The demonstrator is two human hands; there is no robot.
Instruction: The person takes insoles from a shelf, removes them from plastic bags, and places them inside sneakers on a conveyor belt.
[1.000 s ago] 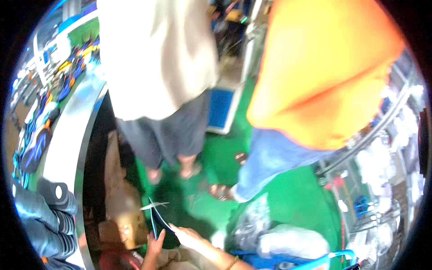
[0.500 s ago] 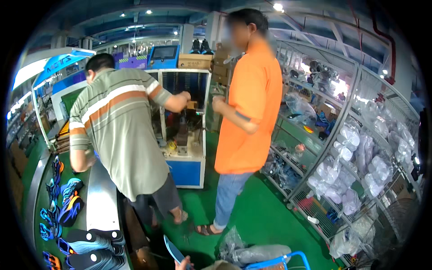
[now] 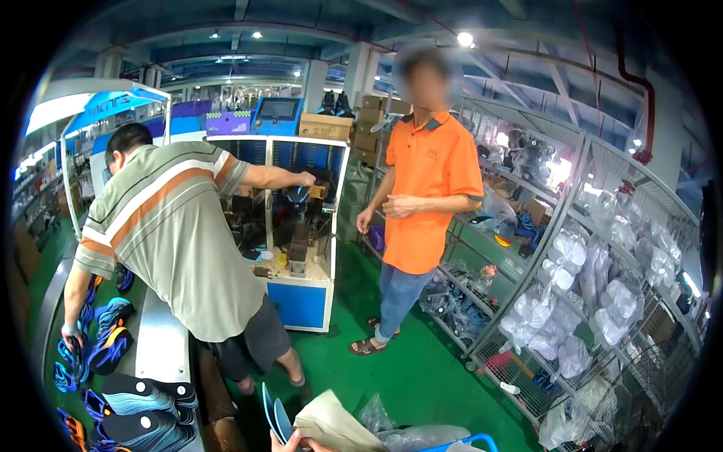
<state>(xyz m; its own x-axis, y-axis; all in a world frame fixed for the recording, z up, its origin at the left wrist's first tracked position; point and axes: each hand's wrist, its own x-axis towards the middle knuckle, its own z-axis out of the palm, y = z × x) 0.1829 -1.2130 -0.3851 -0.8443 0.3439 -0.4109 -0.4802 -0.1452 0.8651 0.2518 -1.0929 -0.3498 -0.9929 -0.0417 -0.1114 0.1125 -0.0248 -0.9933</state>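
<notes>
At the lower edge, my left hand [image 3: 284,443] is closed on a pair of blue insoles [image 3: 281,420], which stand upright, tips up. Against them, on the right, leans a creased beige sheet [image 3: 335,423] that looks like paper or a flat bag. A bit of skin shows under the sheet; I cannot make out whether it belongs to my right hand. Left of my hand, stacks of dark insoles [image 3: 143,428] with blue edges and white dots lie on the bench [image 3: 167,348].
A person in a striped shirt [image 3: 177,226] bends over a line of blue and orange shoes [image 3: 113,346], one arm toward a machine cabinet [image 3: 301,305]. Another person in orange [image 3: 429,196] stands facing me. Wire racks [image 3: 520,331] with bagged goods line the right; a blue-framed cart [image 3: 482,439] is near.
The beige sheet has risen into view, and a second insole now shows in my hand, slightly farther left. The striped-shirt person has reached down to the shoes; the orange-shirted person has turned toward me.
</notes>
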